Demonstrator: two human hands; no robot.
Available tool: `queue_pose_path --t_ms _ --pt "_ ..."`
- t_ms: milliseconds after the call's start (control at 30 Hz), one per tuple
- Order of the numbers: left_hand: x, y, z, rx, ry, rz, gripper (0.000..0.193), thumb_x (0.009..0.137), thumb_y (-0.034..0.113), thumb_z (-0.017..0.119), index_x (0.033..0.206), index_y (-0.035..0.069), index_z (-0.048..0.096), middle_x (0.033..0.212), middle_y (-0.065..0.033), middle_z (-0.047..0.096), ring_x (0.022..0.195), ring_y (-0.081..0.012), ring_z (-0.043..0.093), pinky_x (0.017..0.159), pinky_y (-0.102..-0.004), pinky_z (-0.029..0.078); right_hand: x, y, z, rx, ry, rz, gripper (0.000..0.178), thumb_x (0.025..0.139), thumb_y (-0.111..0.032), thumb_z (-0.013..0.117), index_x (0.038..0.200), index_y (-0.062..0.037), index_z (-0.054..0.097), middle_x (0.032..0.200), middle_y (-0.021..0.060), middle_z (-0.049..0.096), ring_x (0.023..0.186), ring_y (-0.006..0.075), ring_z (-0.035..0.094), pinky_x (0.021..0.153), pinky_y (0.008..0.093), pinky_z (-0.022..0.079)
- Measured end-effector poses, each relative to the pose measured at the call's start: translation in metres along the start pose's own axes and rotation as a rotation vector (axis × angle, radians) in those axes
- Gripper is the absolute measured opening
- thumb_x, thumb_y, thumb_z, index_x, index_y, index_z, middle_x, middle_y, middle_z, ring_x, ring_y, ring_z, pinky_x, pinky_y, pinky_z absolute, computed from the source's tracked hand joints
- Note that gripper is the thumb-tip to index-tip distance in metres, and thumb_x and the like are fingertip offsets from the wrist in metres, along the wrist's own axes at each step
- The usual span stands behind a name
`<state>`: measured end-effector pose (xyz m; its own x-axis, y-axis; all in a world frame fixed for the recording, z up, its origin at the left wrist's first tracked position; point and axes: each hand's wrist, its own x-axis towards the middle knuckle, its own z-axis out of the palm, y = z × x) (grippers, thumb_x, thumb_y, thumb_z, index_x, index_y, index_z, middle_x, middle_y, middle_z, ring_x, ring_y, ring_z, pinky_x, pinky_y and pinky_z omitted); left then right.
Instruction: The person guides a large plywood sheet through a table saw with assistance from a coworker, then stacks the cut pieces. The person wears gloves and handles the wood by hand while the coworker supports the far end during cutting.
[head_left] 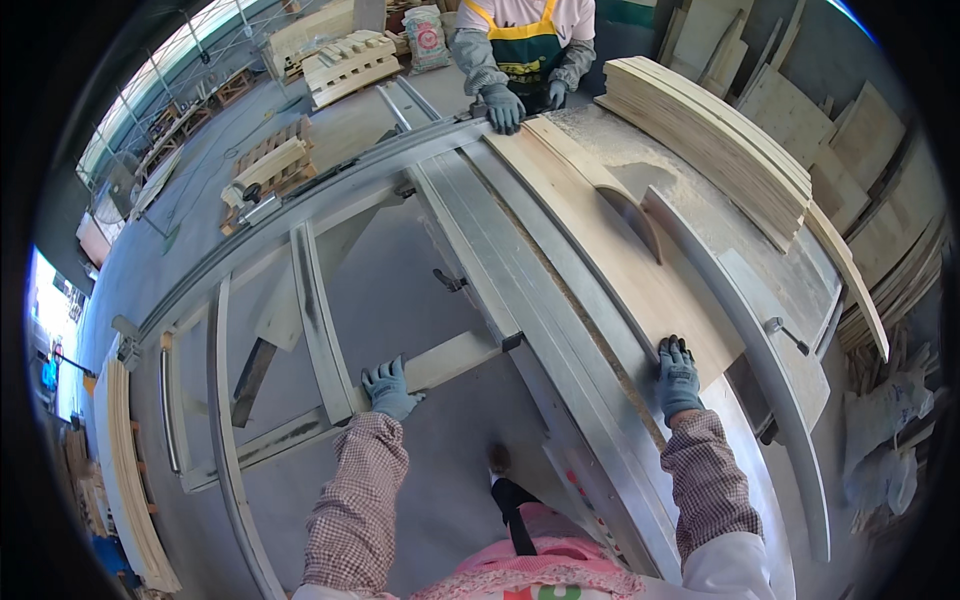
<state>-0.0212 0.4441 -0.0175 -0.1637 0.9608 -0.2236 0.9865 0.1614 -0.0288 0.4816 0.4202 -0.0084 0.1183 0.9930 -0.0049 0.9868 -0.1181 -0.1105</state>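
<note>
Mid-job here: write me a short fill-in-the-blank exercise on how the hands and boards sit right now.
1. The right hand is on the near end of the wooden board; the co-worker's hand is at its ____ end.
2. The left hand rests on the barred frame, to the ____ of that board.
3. The co-worker's dark green apron has ____ trim.

Missing words: far; left; yellow.

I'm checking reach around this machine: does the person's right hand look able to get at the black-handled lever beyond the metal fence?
Probably, but not straight across: the metal fence stands between the right hand on the board and the lever, so the hand would likely need to lift over it.
</note>
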Motion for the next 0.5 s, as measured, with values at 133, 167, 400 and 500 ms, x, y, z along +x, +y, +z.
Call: queue_pose_path --t_ms 133,167,400,500 --pt "0.0051 0.0029 0.0009 -0.010 -0.031 -0.049 0.098 0.060 0.051 0.077 0.137 0.016 0.029 0.132 -0.0128 0.039 0.129 -0.0287 0.028 0.110 -0.0542 0.004 -0.0063 0.0006 0.0018 0.006 0.044 -0.013 0.056 0.081 -0.005 0.042 0.136 -0.0070 0.037 0.145 0.0146 0.031 0.134 0.0314 0.029 0.111 0.0409 0.023" --pt "0.0021 -0.0002 -0.0014 -0.010 -0.033 -0.060 0.097 0.060 0.051 0.077 0.137 0.016 0.029 0.132 -0.0129 0.039 0.129 -0.0287 0.028 0.110 -0.0539 0.004 -0.0061 -0.0032 0.0027 0.019 0.043 -0.024 0.056 0.080 -0.005 0.042 0.136 -0.0068 0.037 0.145 0.0148 0.031 0.134 0.0315 0.029 0.111 0.0411 0.023" --pt "0.0003 0.0056 -0.0075 -0.020 -0.068 -0.102 0.098 0.063 0.052 0.075 0.140 0.018 0.025 0.135 -0.0126 0.036 0.132 -0.0284 0.025 0.111 -0.0514 0.003 -0.0061 -0.0038 0.0018 0.061 0.045 -0.037 0.059 0.079 -0.005 0.043 0.138 -0.0069 0.033 0.145 0.0161 0.030 0.135 0.0318 0.027 0.112 0.0416 0.021" --pt "0.0002 0.0040 -0.0017 -0.012 -0.046 -0.098 0.097 0.063 0.052 0.074 0.140 0.018 0.025 0.134 -0.0119 0.036 0.131 -0.0278 0.027 0.111 -0.0505 0.003 -0.0095 -0.0010 0.0037 0.052 0.052 -0.028 0.058 0.080 -0.005 0.042 0.137 -0.0069 0.033 0.145 0.0153 0.030 0.135 0.0313 0.026 0.112 0.0413 0.021"
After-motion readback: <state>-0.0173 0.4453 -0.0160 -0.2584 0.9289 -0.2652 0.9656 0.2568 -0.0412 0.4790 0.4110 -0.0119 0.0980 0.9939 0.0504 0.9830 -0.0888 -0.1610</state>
